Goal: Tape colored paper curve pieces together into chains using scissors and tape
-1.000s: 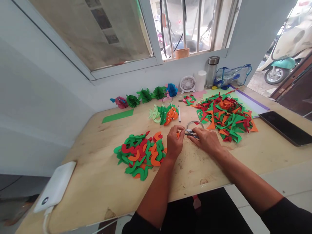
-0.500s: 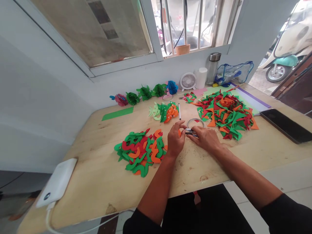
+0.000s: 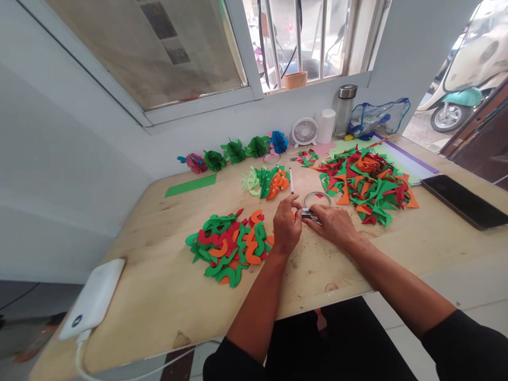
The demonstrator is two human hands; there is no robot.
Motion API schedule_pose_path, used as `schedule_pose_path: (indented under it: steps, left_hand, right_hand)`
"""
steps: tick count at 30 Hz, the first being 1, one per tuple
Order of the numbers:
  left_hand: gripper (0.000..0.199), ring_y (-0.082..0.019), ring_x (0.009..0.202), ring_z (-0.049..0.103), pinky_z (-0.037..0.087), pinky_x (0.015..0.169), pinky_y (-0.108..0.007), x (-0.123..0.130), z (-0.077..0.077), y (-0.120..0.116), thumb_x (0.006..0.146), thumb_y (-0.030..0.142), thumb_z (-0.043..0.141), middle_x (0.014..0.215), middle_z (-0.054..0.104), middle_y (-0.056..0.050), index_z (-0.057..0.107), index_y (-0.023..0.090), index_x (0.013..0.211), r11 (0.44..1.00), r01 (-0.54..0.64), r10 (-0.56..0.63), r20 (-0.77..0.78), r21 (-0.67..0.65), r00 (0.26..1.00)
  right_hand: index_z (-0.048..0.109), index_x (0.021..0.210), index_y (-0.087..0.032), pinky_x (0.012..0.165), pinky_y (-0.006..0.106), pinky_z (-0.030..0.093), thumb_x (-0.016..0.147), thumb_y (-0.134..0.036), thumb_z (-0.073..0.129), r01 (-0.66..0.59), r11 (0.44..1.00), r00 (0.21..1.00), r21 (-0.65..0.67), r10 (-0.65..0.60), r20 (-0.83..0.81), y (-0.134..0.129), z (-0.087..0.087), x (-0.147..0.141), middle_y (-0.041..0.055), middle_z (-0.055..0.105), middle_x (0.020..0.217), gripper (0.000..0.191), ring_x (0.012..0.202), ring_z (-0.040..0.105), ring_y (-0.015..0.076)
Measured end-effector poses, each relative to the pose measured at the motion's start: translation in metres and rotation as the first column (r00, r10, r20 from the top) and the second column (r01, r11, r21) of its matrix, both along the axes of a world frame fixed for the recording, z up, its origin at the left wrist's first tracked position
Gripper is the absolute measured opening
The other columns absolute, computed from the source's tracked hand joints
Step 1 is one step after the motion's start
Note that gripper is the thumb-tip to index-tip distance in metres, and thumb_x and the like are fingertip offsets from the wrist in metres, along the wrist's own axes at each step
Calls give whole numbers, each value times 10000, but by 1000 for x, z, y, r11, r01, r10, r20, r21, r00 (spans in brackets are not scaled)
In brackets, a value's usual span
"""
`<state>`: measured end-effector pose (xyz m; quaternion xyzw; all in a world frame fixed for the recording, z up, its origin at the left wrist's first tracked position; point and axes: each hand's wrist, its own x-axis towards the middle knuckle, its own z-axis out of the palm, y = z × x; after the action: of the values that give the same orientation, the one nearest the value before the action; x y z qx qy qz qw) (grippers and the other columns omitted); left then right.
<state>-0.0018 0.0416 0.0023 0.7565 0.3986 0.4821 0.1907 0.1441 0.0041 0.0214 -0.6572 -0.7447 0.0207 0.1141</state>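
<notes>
Thin paper in the left hand, a small stiff tool in the right

On the worktop [image 3: 154, 238], the pile of curved cut pieces [image 3: 232, 248] beside the left forearm looks like card or thick paper: probably very light, flexible and easy to crease, best lifted singly by an edge. The small dark-and-silver tool [image 3: 310, 214] lies between the two hands, near the worktop's middle. It is likely stiff and light, perhaps a little slick if metal, and best held along its body, clear of its working end. Smallest is the orange piece [image 3: 292, 215], mostly hidden by fingers; it would probably bend under a hard squeeze, so a flat pinch suits it.

Both forearms reach forward and converge. The right hand [image 3: 337, 223] is palm down, closed around the tool, thumb below and fingers above. The left hand [image 3: 286, 225] is curled inward, nearly closed, with the orange piece pinched between thumb and fingers; exactly which fingertips bear on it I cannot tell.
</notes>
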Motion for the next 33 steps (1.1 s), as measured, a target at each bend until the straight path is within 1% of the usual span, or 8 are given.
schedule_pose_path:
  steps: [6,9,15,20,23,27,30,33]
  left_hand:
    - [389,-171,909,601,464,856,-321,4,-2,-1,800,106,478,889,609,-33,464,210,1175,999,-40,41,38,-35,998]
    - [369,-168,918,597,450,891,-329,3,-1,-1,800,108,474,899,605,-37,471,202,1158,997,-65,68,81,-42,994]
    - [399,-146,847,598,471,832,-293,1,3,1,807,133,463,887,607,-28,443,193,1201,985,-106,134,216,-135,967]
    - [461,-137,802,606,479,761,-260,-1,-1,5,774,98,471,876,618,-30,451,207,1222,966,-171,214,229,-192,950]
    - [493,-137,802,610,484,748,-258,-1,-3,5,758,87,482,899,623,-34,450,216,1232,962,-166,212,206,-217,955]
    - [482,-133,785,609,489,738,-259,-3,-3,7,749,93,493,927,628,-30,462,230,1210,957,-167,221,221,-238,950]
    - [453,-130,790,617,492,743,-259,-5,-3,10,736,76,481,910,629,-28,480,223,1165,948,-184,261,303,-261,917]
    - [430,-116,734,628,502,731,-253,-9,-2,14,732,63,452,871,623,-28,476,195,1141,930,-175,311,439,-322,843]
  right_hand:
    - [595,956,-218,580,265,292,881,-500,421,16,1000,998,-23,-18,-63,2,-2,0,70,699,933,340,803,631,206]
    - [600,943,-219,581,263,288,880,-517,411,36,999,997,-18,-37,-69,3,-4,0,65,701,907,359,794,629,206]
    - [607,982,-224,592,265,308,879,-540,386,162,987,987,-18,-162,-17,4,-3,4,82,696,879,399,776,627,217]
    - [589,1076,-230,644,284,357,879,-510,404,250,968,968,-31,-250,0,5,-2,8,91,678,999,390,842,619,224]
    - [565,1129,-233,651,293,371,886,-461,408,270,962,963,-37,-270,6,4,-2,10,92,655,1066,369,865,617,227]
    - [547,1152,-214,633,305,376,893,-432,394,294,954,955,-55,-291,54,1,2,11,112,638,1078,372,854,622,244]
    - [564,1098,-193,638,311,377,893,-419,404,305,950,949,-73,-296,109,-2,6,11,128,644,1039,344,844,628,252]
    - [563,1077,-182,637,313,370,901,-409,396,319,945,939,-79,-303,163,-9,8,11,127,666,942,332,818,637,258]
